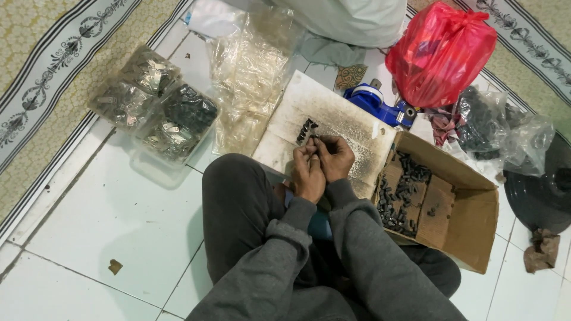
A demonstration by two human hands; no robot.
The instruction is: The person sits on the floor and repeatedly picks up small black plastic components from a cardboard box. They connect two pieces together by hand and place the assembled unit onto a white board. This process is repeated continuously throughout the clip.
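Small dark part [313, 140] pinched between left hand [307, 172] and right hand [335, 157], mid-assembly; more parts [307, 128] lie at 12 o'clock, next needing a pick.

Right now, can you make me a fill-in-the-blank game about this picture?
1. The plastic bag tied shut at the top right is coloured ____.
2. The small dark parts to the person's right lie in a ____ box.
3. The left hand and right hand meet over a white ____.
4. The tape dispenser is coloured ____.

Missing words: red; cardboard; board; blue
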